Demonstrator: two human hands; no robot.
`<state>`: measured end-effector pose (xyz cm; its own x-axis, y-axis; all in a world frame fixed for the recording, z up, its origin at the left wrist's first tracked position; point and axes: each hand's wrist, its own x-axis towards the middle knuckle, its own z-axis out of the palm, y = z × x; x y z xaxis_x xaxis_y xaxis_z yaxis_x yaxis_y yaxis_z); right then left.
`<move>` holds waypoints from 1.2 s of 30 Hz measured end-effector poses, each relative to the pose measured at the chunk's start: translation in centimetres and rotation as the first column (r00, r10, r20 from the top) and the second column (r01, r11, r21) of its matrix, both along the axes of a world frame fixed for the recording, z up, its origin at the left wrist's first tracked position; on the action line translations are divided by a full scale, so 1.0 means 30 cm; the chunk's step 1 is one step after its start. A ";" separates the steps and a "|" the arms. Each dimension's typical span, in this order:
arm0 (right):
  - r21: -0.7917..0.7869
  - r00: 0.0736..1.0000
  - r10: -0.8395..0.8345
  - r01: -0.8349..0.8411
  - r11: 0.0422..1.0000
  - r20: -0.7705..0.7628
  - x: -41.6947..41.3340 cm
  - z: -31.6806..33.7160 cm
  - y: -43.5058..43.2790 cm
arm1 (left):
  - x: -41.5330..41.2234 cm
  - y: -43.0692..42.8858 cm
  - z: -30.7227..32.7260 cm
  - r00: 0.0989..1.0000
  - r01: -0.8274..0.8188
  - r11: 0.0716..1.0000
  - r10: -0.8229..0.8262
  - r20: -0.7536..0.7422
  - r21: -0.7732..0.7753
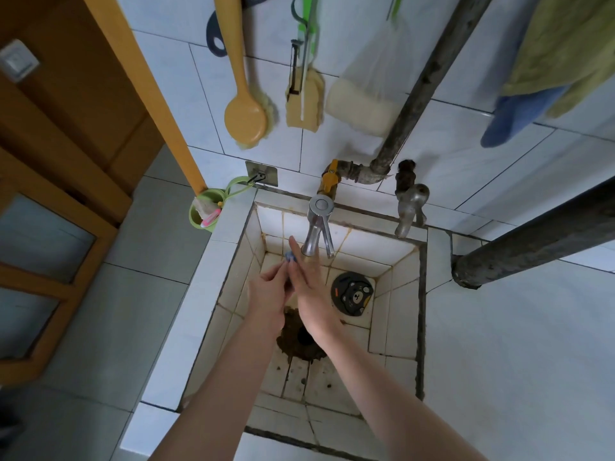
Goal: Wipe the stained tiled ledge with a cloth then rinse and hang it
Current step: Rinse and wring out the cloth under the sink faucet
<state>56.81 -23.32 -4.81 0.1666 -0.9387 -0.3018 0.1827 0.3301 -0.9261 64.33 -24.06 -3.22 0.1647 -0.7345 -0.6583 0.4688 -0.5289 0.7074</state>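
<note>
Left hand: my left hand [270, 291] is inside the basin at centre, fingers curled against the right hand's fingers with the cloth pinched between them.
Right hand: my right hand [307, 284] lies flat, fingers stretched toward 12 o'clock, pressed against the left hand and the cloth.
Cloth: only a small blue-grey wad of cloth [290, 257] peeks out above the fingers, just at 9 o'clock of the spout; I think it is the wiping cloth, though most of it is hidden.
Tap: the chrome lever tap [317, 227] stands at the basin's back rim, its spout right over my right fingers; I cannot tell whether water runs.
Basin: the stained white-tiled sink basin [396, 314] has dark grout and a brown ragged drain hole [299, 337] under my wrists.
Drain cover: a round black rubber cover with a bear face [352, 293] lies on the basin floor at 3 o'clock of my hands.
Ledge: the white tiled ledge [213, 261] runs along the basin at 9 o'clock.
Wall: a yellow plastic long-handled brush [244, 118] hangs at 12 o'clock.
</note>
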 end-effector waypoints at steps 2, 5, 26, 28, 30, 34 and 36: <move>-0.009 0.998 -0.049 0.049 0.999 -0.039 0.005 -0.012 -0.003 | -0.007 0.008 -0.001 1.000 0.011 1.000 -0.011 -0.021 0.005; 0.040 0.972 -0.181 0.189 0.981 -0.150 0.000 -0.029 -0.023 | -0.013 0.026 -0.011 0.998 0.049 0.999 -0.049 0.041 0.000; 0.094 0.943 -0.247 0.273 0.957 -0.223 0.002 -0.033 -0.038 | -0.014 0.048 -0.020 0.976 0.128 0.991 -0.117 0.184 -0.049; 0.134 0.913 -0.232 0.290 0.948 -0.336 -0.005 -0.036 -0.062 | -0.011 0.048 -0.021 0.973 0.141 0.989 -0.133 0.188 -0.034; 0.198 0.917 -0.188 0.269 0.943 -0.351 -0.020 -0.032 -0.084 | 0.000 0.044 -0.021 0.977 0.107 0.994 -0.105 0.187 -0.002; 0.176 0.959 -0.191 0.229 0.957 -0.208 -0.039 -0.007 -0.055 | 0.019 0.034 -0.029 0.979 0.045 0.999 -0.041 0.198 -0.016; 0.148 0.976 -0.176 0.195 0.970 -0.132 -0.044 -0.001 -0.017 | 0.012 0.024 -0.027 0.994 0.006 1.000 -0.005 0.113 -0.006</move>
